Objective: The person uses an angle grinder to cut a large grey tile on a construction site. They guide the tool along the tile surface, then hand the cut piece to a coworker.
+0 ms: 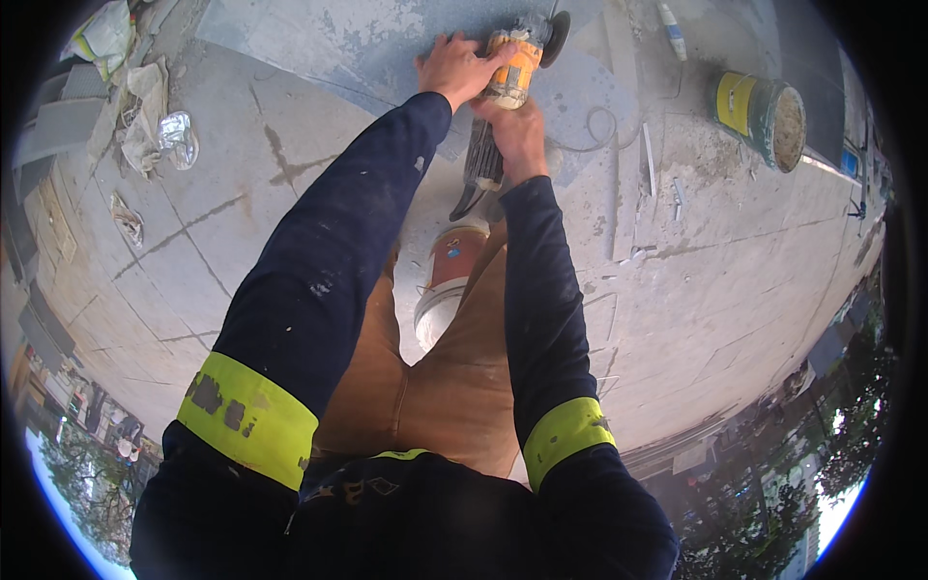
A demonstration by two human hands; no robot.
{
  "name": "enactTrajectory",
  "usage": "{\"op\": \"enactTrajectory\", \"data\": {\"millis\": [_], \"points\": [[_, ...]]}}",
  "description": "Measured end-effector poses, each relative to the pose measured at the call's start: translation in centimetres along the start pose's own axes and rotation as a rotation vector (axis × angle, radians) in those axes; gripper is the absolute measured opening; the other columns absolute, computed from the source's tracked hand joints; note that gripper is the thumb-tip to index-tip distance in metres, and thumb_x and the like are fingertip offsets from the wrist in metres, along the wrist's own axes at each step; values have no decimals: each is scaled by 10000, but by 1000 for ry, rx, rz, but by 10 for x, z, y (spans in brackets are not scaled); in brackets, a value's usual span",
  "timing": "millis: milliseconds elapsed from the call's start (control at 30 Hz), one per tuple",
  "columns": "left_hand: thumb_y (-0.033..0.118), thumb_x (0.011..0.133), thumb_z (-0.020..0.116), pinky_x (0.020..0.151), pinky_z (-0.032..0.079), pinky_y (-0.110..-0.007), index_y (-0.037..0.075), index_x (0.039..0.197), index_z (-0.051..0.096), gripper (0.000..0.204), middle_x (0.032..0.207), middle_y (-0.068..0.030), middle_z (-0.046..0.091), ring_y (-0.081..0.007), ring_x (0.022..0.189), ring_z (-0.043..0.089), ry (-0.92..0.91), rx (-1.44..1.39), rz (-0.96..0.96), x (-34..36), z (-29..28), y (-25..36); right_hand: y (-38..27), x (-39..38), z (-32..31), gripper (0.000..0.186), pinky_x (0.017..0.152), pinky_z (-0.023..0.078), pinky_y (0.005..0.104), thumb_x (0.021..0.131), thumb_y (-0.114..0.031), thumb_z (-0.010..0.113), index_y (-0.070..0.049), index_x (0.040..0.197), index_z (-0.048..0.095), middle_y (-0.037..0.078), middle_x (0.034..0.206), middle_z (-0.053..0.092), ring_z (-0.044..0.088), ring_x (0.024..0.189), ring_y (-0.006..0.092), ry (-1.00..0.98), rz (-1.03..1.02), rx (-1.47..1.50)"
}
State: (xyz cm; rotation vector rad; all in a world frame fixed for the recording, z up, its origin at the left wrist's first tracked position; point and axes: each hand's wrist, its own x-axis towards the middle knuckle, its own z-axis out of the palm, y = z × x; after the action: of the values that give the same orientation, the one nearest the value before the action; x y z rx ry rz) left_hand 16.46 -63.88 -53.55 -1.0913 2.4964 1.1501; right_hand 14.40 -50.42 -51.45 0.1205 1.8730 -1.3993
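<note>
An orange and dark angle grinder (511, 72) with a dark round disc (557, 39) is held out over a pale blue-grey sheet (319, 43) near the top of my view. My left hand (459, 70) grips the grinder's upper housing, thumb across the orange part, other fingers spread toward the left. Below it, my right hand (512, 135) is wrapped round the tool's lower body, beside the dark ribbed handle (483, 155). A thin grey cord (590, 148) loops out to the right.
A green bucket with yellow label (735, 106) stands at upper right, near a white tube (671, 29) and offcut strips (650, 159). A red-brown and white bucket (452, 253) is between my legs. Crumpled bags and foil (177, 140) lie at left on the paved floor (193, 261).
</note>
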Motion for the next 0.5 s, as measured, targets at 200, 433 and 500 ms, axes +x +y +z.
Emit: {"op": "enactTrajectory", "data": {"millis": [200,433,500], "points": [[837,829,436,1077,322,-586,23,1152,720,921,1404,-210,514,-370,1386,365,-52,72,59,-8,-7,-5,3,-15,-1,485,728,528,346,664,-175,803,60,1047,621,129,926,694,672,808,209,0,73,20],[799,821,516,1064,280,-668,-40,1067,725,899,1333,-162,568,-319,1351,413,-90,13,-19,4,-4,-5,4,-4,-1,524,737,524,341,648,-177,808,63,1069,607,130,939,690,667,815,212,-12,68,-2],[785,822,534,1073,274,-669,-42,1074,716,883,1281,-177,601,-318,1333,441,-76,-7,-67,7,-2,-2,6,1,0,469,703,514,332,673,-149,786,49,1059,608,106,917,678,653,784,195,-9,51,-8]]}}
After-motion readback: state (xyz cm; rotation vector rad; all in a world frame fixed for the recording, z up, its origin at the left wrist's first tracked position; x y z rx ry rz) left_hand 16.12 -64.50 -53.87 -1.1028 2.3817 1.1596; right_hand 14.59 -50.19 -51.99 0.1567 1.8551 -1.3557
